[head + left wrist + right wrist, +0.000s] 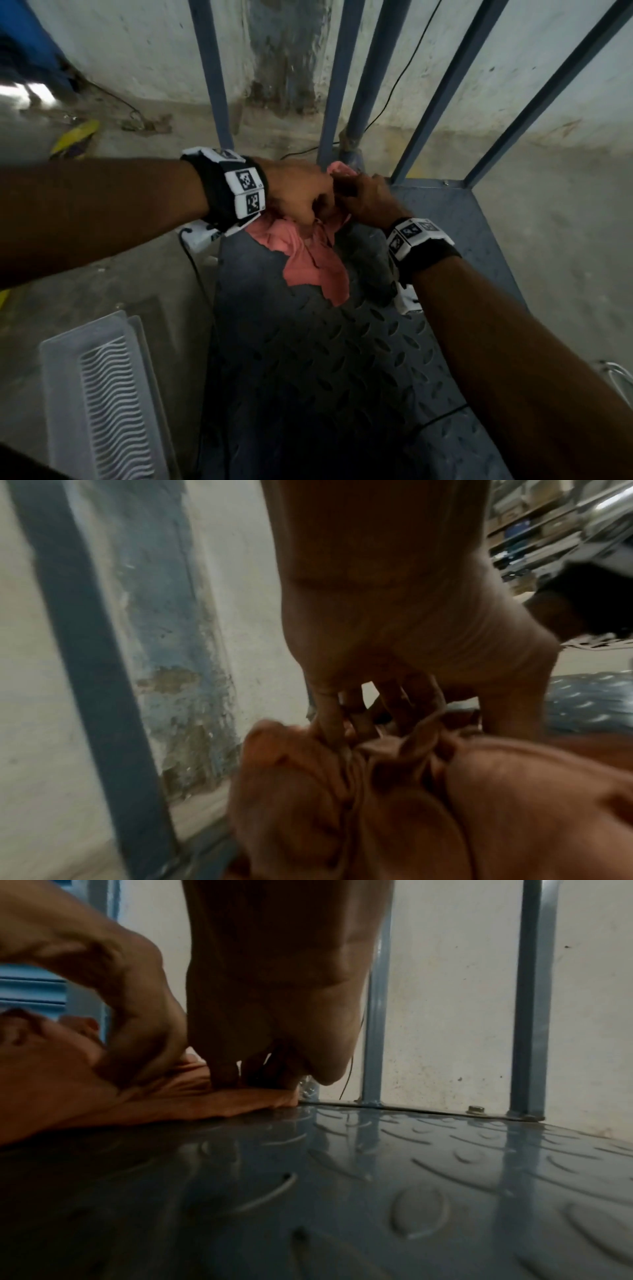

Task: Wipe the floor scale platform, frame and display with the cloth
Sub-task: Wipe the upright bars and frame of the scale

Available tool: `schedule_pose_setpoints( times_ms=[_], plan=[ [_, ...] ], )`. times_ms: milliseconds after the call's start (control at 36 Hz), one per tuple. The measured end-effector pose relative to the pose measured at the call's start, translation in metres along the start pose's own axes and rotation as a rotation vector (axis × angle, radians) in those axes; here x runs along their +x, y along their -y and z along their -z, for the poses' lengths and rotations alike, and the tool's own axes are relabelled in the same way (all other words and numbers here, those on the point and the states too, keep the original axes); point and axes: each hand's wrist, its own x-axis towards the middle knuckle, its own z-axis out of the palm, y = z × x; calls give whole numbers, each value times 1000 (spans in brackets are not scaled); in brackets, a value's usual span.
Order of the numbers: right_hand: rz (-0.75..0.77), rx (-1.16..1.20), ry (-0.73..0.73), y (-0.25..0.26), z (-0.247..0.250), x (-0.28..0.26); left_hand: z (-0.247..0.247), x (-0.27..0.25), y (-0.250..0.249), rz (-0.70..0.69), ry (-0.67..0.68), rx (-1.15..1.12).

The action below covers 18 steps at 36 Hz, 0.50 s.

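Both hands [337, 197] bunched into cloth [315, 260] on platform [342, 359]

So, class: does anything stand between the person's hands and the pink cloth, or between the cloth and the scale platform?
Nothing visible does. The left hand and the right hand both grip the pink cloth directly, and the cloth already lies on the platform, bunched at the foot of the blue frame bars.

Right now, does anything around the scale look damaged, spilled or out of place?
Nothing spilled or broken shows. Both hands bunch the pink cloth on the platform near the frame bars. Only oddities: a black cable trailing across the platform's near edge, and stained, peeling wall behind.
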Motion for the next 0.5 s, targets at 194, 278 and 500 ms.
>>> schedule_pose_setpoints(
  times_ms=[194, 278, 500],
  plan=[
    [-80, 14, -3, 9, -18, 9, -22, -13, 14, 12, -175, -47],
    [-62, 44, 27, -1, -7, 10, -24, -17, 26, 57, -170, -261],
    [-100, 24, 5, 2, -28, 10, -28, -10, 28, 75, -171, -405]
  ],
)
